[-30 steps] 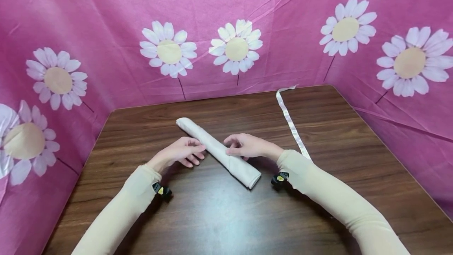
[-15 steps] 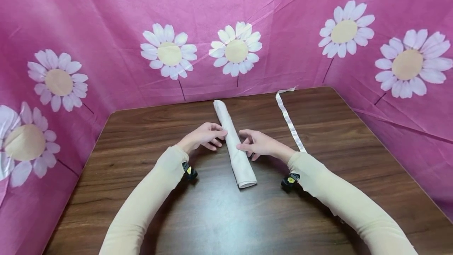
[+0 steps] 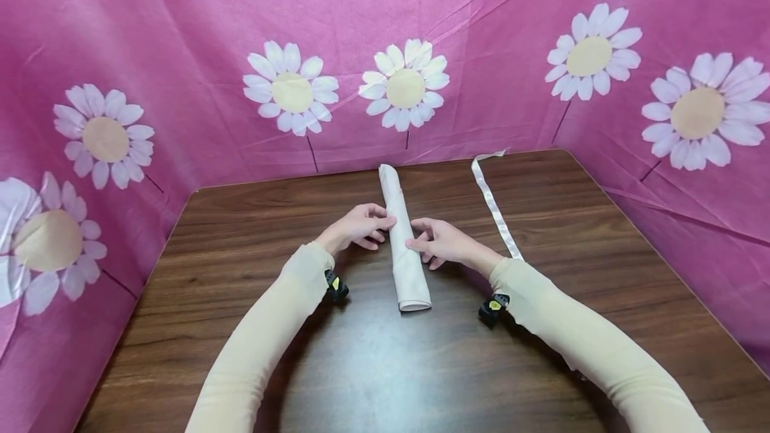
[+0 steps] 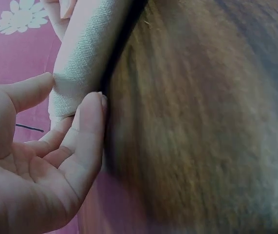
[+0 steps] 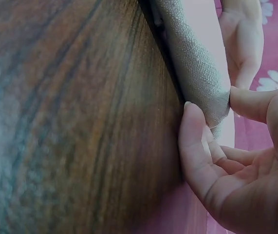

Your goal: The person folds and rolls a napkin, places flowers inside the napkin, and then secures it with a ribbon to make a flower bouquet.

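A rolled white cloth (image 3: pixel 404 249), perhaps a towel, lies on the brown table with its near end pointing toward me. From its left side my left hand (image 3: pixel 356 226) pinches it, thumb on top and fingers low against the side. My right hand (image 3: pixel 446 242) holds the opposite side a little nearer to me, its thumb also on the roll. In the left wrist view the thumb and fingertips touch the woven cloth (image 4: pixel 87 53). The right wrist view has the other hand's fingers around the cloth (image 5: pixel 194 58) in the same way.
A white ribbon (image 3: pixel 494 209) lies on the right part of the wooden table (image 3: pixel 252 219), its far end over the back edge. A pink curtain (image 3: pixel 198 32) printed with white daisies stands behind and beside the table.
The rolled cloth has swung from a diagonal to nearly straight away from me. My left hand has moved right and farther off with it; my right hand has shifted slightly right.
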`<state>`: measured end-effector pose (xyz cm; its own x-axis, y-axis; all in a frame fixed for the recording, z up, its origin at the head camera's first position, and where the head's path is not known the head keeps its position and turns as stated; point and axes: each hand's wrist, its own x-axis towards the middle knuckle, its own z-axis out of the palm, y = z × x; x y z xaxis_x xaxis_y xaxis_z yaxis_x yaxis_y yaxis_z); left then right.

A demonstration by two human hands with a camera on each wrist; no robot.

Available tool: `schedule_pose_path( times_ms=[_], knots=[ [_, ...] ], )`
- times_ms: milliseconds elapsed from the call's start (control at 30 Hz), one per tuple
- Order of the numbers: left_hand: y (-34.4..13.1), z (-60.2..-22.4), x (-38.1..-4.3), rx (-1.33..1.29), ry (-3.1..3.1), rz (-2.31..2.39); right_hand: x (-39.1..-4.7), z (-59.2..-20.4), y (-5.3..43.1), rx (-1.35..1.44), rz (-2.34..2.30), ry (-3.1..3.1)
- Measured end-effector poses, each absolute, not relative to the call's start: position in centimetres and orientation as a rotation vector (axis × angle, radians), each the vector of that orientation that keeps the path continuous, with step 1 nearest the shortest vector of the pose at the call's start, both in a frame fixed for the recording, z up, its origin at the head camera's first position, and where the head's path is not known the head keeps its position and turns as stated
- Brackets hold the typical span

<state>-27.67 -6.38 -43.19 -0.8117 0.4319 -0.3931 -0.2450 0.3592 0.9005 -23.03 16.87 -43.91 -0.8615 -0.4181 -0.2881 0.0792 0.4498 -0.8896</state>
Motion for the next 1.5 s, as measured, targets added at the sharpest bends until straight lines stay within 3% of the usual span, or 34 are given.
schedule_pose_path(
  times_ms=[1500],
  knots=[
    [-6.08, -43.11, -27.05, 0.204, 2.11, 1.294, -22.91, -44.04, 16.74, -0.282, -1.339, 2.176]
  ],
)
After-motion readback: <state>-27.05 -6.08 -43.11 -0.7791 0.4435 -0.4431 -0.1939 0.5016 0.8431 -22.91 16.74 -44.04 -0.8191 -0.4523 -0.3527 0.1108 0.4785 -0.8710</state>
